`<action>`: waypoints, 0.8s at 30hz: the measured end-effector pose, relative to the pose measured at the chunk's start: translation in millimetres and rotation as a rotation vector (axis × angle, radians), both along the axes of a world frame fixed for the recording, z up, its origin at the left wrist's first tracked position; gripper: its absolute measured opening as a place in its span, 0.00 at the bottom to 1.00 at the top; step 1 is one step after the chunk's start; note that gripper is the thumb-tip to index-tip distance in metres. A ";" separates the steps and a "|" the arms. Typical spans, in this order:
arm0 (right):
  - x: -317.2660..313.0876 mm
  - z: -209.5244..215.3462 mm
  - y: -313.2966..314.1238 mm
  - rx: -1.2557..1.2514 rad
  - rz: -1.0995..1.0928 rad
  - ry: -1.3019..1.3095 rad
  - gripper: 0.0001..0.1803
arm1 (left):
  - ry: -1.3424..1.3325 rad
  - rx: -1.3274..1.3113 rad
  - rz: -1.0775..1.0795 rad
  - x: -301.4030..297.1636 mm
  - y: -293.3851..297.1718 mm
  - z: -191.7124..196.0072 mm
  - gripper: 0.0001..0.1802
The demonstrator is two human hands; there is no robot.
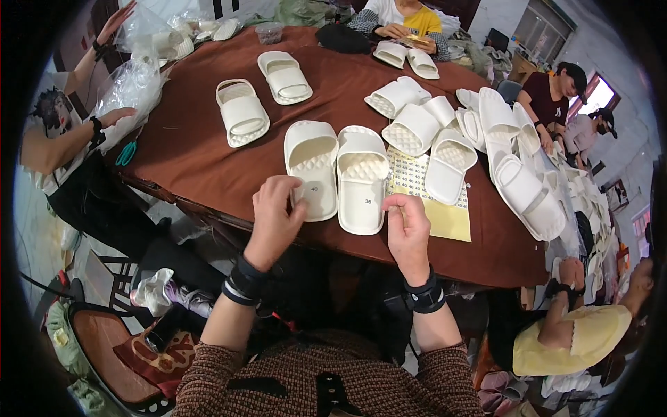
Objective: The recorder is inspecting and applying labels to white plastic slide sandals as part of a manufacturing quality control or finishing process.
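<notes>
Two white slide slippers lie side by side at the near table edge: a left slipper [310, 170] and a right slipper [363, 182]. Each has a small printed mark on its heel. My left hand [274, 219] is over the left slipper's outer edge, fingers bent, with a gap between thumb and forefinger. Beside the right slipper's heel, my right hand [408, 233] is closed in a pinch; whatever is between its fingertips is too small to make out. A yellow sheet of small printed labels [445, 219] lies to the right, partly under another white slipper [448, 165].
A brown cloth [180, 139] covers the table. More white slippers [243, 115] lie farther back, and a pile [524, 187] stands at the right. Teal scissors [126, 153] are at the left edge. Other people work around the table, one [573, 340] close on the right.
</notes>
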State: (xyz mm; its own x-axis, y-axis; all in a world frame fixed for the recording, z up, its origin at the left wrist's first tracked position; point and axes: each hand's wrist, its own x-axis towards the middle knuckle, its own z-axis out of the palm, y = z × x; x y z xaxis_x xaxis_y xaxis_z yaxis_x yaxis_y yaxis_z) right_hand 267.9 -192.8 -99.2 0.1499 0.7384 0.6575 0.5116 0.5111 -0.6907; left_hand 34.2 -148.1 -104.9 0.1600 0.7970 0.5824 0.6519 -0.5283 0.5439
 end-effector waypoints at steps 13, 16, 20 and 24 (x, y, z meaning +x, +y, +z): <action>2.1 -0.6 0.2 0.061 -0.036 -0.069 0.07 | -0.058 -0.210 -0.238 -21.6 107.1 9.7 0.39; 1.8 1.1 0.8 0.074 -0.032 -0.079 0.07 | -0.069 -0.208 -0.306 -23.3 116.0 12.6 0.39; 0.5 3.1 -0.7 0.063 -0.038 -0.090 0.08 | 0.015 -0.256 -0.234 -21.9 116.8 15.5 0.38; -0.4 3.5 -1.1 0.059 -0.027 -0.085 0.08 | 0.159 -0.217 -0.187 -20.4 110.8 12.6 0.37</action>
State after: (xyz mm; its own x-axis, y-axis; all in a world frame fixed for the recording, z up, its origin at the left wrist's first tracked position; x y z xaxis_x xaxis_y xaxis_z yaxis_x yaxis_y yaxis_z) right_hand 267.5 -193.9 -95.7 0.1112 0.6942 0.7112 0.5812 0.5351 -0.6131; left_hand 13.8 -37.3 -92.3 0.3907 0.8478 0.3586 0.6402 -0.5302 0.5560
